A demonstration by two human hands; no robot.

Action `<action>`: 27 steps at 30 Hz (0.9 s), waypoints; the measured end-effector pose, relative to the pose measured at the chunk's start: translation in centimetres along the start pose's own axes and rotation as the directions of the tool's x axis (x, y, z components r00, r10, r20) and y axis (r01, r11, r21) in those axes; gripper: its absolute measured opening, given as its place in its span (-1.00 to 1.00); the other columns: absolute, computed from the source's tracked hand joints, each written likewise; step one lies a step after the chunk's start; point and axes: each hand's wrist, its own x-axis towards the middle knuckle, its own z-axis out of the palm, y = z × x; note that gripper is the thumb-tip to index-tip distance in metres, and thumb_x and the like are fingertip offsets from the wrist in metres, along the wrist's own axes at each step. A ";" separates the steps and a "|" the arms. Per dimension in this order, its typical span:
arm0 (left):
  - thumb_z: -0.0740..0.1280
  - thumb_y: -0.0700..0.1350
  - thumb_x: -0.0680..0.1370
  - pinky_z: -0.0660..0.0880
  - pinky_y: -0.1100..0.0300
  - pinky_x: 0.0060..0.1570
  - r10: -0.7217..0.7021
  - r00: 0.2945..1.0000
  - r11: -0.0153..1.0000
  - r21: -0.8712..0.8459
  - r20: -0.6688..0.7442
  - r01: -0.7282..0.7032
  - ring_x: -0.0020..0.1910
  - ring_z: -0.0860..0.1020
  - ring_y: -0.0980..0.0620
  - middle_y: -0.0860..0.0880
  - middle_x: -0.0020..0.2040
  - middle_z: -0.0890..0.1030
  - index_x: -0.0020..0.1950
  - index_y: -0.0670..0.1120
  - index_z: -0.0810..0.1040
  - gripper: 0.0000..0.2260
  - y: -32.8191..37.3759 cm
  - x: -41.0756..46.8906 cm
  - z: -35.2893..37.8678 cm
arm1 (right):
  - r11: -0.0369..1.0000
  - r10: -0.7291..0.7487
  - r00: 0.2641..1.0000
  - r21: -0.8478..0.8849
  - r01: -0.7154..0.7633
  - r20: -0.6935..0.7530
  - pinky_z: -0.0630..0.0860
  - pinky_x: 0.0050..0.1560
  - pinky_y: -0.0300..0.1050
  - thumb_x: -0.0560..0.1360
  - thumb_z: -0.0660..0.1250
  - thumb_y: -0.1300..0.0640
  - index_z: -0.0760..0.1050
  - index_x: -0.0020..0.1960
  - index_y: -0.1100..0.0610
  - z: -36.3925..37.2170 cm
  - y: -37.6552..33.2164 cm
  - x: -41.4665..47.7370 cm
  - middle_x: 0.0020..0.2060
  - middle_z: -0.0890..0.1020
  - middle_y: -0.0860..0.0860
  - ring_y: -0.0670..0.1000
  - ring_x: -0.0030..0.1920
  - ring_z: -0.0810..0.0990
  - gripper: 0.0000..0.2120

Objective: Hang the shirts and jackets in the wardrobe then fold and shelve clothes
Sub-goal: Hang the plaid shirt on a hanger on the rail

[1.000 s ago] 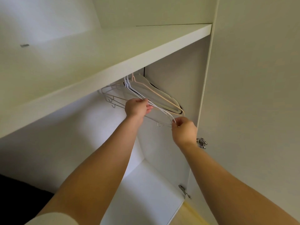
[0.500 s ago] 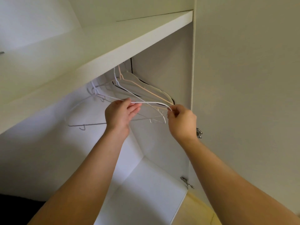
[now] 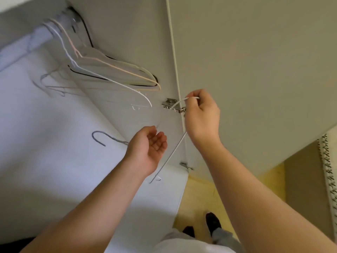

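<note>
Okay, we look down into an open wardrobe [image 3: 127, 24]. Its door [image 3: 255, 61] fills the right of the view and a pale inner panel [image 3: 45, 152] fills the left. On the rail [image 3: 36, 40], top left and blurred, a bunch of hangers [image 3: 113, 70] hangs against the wardrobe's side, well apart from both hands. We see 1 white wire hanger [image 3: 170, 155] off the rail, lower down, between the 2 forearms. The right hand [image 3: 202, 114] pinches its shoulder corner, thumb and fingers curled round the wire, just in front of the upper door hinge [image 3: 170, 104]. From that grip the straight bar slants down-left, passing just beside the left hand [image 3: 147, 148]. That hand is palm-up with fingers loosely curled, gripping nothing. The hanger's neck runs behind it and the hook sticks out to its left. Whether it touches the wire, we cannot tell. Below are yellow floor [image 3: 197, 194] and 2 dark shoes [image 3: 212, 221].
</note>
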 end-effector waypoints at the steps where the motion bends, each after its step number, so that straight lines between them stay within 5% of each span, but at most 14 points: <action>1: 0.31 -0.17 0.59 0.53 0.26 -0.41 -0.048 0.999 0.999 0.017 0.004 0.048 -0.50 0.58 0.06 -0.04 -0.46 0.57 -0.20 -0.13 0.47 -0.84 -1.0 0.5 0.2 | 1.000 0.005 1.000 -0.026 -0.006 -0.017 0.29 -0.48 -0.40 0.49 0.16 0.18 0.49 -0.21 -0.01 -0.8 0.4 -0.4 -0.42 0.57 -0.22 -0.19 -0.45 0.43 -0.81; 7: 0.28 -0.14 0.55 0.42 0.28 -0.47 -0.301 0.953 0.933 0.221 0.043 0.285 -0.53 0.49 0.07 -0.04 -0.47 0.52 -0.22 -0.12 0.45 -0.85 -8.3 1.6 3.0 | 0.977 0.088 0.991 -0.187 -0.106 -0.104 0.22 -0.56 -0.34 0.47 0.16 0.15 0.52 -0.26 0.11 -8.0 2.2 -3.4 -0.53 0.49 -0.14 -0.14 -0.52 0.36 -0.79; 14: 0.21 -0.08 0.56 0.35 0.24 -0.40 -0.593 0.789 0.682 0.621 0.162 0.385 -0.55 0.41 0.04 -0.04 -0.44 0.48 -0.25 -0.10 0.43 -0.80 -19.1 -2.4 10.2 | 0.921 0.157 0.898 -0.269 -0.284 -0.411 0.13 -0.45 -0.11 0.48 0.20 -0.03 0.16 -0.38 0.08 -20.8 2.3 -7.9 -0.55 0.23 -0.08 -0.05 -0.47 0.18 -0.65; 21: 0.27 -0.10 0.56 0.43 0.29 -0.51 -0.781 0.602 0.404 0.868 0.164 0.287 -0.58 0.46 0.05 -0.04 -0.44 0.51 -0.19 -0.15 0.46 -0.83 -33.3 -10.3 18.1 | 0.854 0.157 0.666 -0.238 -0.463 -0.729 0.17 -0.55 -0.18 0.50 0.21 0.07 0.25 -0.44 0.14 -37.2 2.8 -15.6 -0.62 0.32 -0.08 -0.07 -0.55 0.26 -0.63; 27: 0.16 -0.11 0.67 0.49 0.23 -0.44 -0.856 0.494 0.247 0.960 0.153 0.131 -0.49 0.52 0.06 -0.07 -0.44 0.54 -0.12 -0.19 0.48 -0.76 -46.1 -18.2 22.8 | 0.837 0.158 0.406 -0.097 -0.539 -0.900 0.23 -0.40 -0.07 0.49 0.20 0.06 0.31 -0.44 0.20 -48.3 2.8 -24.6 -0.59 0.35 -0.03 -0.04 -0.50 0.27 -0.63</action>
